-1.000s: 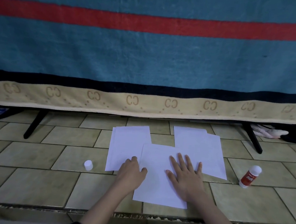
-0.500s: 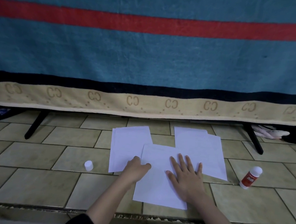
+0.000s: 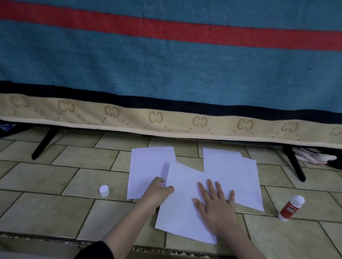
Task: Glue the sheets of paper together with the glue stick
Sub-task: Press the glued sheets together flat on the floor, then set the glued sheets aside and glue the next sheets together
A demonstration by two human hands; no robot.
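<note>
While right fingers (image 3: pixel 212 187) press the front sheet (image 3: pixel 180 220), left fingers (image 3: pixel 161 180) grip its edge.

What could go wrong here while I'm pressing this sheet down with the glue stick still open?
The glue stick stands uncapped, its cap far off beyond the left hand, so it may dry out. The left hand grips the front sheet at its edge while the right hand presses flat; lifting could crease it or shift its alignment.
</note>
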